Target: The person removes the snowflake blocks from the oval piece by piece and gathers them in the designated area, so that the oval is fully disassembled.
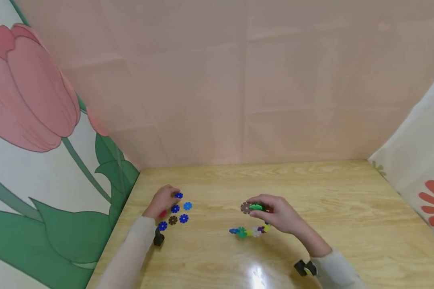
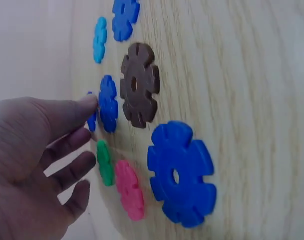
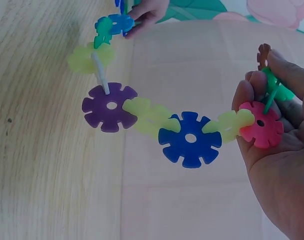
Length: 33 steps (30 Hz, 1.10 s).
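Note:
My left hand (image 1: 162, 201) is at the far end of a group of loose notched flower-shaped discs, pinching a blue disc (image 1: 179, 195) between thumb and fingers. In the left wrist view the thumb tip overlaps that blue disc (image 2: 91, 114). My right hand (image 1: 277, 212) grips one end of a chain of interlocked discs. At this end, a green disc (image 3: 277, 85) and a pink-red disc (image 3: 261, 125) lie against the fingers, and a brown disc (image 1: 245, 208) sticks out past the fingertips. The chain curves away through yellow, blue and purple discs (image 3: 110, 107) to a light-blue one.
Near my left hand lie a brown disc (image 2: 140, 85), a pink disc (image 2: 129, 190), a green disc (image 2: 105, 162) and several blue discs (image 2: 181, 175) on the wooden table (image 1: 209, 257). A pink cloth wall (image 1: 217, 100) stands behind the table, with flower-printed cloth at both sides.

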Each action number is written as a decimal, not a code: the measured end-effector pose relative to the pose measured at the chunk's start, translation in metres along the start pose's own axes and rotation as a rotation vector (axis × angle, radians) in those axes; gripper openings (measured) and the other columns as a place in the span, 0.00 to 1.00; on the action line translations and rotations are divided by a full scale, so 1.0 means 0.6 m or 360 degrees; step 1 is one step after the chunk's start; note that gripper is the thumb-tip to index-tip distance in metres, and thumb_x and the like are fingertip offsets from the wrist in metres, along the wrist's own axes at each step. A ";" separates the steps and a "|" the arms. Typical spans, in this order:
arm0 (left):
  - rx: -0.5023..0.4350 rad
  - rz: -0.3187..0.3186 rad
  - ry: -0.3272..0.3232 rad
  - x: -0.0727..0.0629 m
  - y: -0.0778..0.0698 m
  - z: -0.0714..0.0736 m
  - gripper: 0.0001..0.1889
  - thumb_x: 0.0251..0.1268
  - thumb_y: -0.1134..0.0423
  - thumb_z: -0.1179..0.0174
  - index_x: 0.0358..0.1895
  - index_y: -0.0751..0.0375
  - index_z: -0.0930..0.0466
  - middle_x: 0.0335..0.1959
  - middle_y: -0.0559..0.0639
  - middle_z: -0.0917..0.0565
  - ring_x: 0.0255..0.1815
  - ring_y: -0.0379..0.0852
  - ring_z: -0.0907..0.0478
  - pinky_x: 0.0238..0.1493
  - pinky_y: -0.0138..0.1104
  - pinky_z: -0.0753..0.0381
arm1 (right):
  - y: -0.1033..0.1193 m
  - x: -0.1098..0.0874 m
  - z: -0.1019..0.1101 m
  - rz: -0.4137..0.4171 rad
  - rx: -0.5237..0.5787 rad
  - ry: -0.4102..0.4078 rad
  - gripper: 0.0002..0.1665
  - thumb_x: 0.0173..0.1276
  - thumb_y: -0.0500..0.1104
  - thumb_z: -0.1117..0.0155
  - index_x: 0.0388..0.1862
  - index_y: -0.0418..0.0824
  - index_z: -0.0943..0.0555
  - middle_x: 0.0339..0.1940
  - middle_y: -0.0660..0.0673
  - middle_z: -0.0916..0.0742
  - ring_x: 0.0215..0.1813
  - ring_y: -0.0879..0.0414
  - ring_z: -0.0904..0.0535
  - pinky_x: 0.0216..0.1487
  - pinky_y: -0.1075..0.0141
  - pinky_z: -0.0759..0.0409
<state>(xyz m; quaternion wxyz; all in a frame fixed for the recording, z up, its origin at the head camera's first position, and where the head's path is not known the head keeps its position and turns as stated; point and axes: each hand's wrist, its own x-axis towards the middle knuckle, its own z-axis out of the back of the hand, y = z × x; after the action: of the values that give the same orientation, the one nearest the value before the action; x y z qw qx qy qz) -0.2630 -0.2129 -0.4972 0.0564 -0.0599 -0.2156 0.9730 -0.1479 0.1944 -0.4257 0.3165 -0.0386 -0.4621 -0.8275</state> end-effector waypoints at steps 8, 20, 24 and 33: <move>-0.0236 -0.0278 -0.0238 -0.016 -0.068 0.002 0.18 0.73 0.64 0.38 0.62 0.62 0.19 0.56 0.58 0.18 0.56 0.59 0.23 0.56 0.52 0.22 | -0.001 0.010 0.002 0.0027 -0.0018 -0.0017 0.14 0.71 0.40 0.32 0.55 0.45 0.15 0.36 0.54 0.15 0.26 0.66 0.31 0.24 0.70 0.28; -0.0643 -0.0766 -0.0014 -0.116 -0.237 0.003 0.20 0.78 0.51 0.44 0.66 0.53 0.23 0.59 0.48 0.20 0.54 0.47 0.22 0.54 0.44 0.20 | -0.010 0.016 -0.012 -0.0155 0.0038 -0.0036 0.06 0.70 0.45 0.31 0.43 0.47 0.15 0.33 0.54 0.15 0.29 0.62 0.24 0.29 0.69 0.22; -0.0645 -0.0855 0.0066 -0.142 -0.265 -0.005 0.26 0.74 0.47 0.41 0.71 0.49 0.29 0.61 0.48 0.22 0.57 0.48 0.23 0.57 0.43 0.21 | -0.011 0.015 -0.014 -0.0132 0.0059 -0.0027 0.04 0.70 0.43 0.31 0.43 0.47 0.15 0.34 0.53 0.14 0.31 0.62 0.22 0.31 0.68 0.20; -0.0493 -0.0989 0.0030 -0.169 -0.296 -0.026 0.29 0.67 0.47 0.35 0.70 0.48 0.28 0.58 0.42 0.21 0.53 0.42 0.24 0.53 0.32 0.21 | 0.000 0.008 -0.018 -0.0082 0.0185 0.0046 0.05 0.72 0.41 0.33 0.45 0.45 0.15 0.39 0.49 0.13 0.33 0.60 0.19 0.33 0.67 0.17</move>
<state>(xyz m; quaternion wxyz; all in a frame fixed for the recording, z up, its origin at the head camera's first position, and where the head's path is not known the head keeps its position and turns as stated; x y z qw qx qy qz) -0.1457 -0.0603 -0.4262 0.3422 -0.0082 -0.3682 0.8644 -0.1494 0.1832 -0.4302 0.3034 0.0038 -0.5057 -0.8076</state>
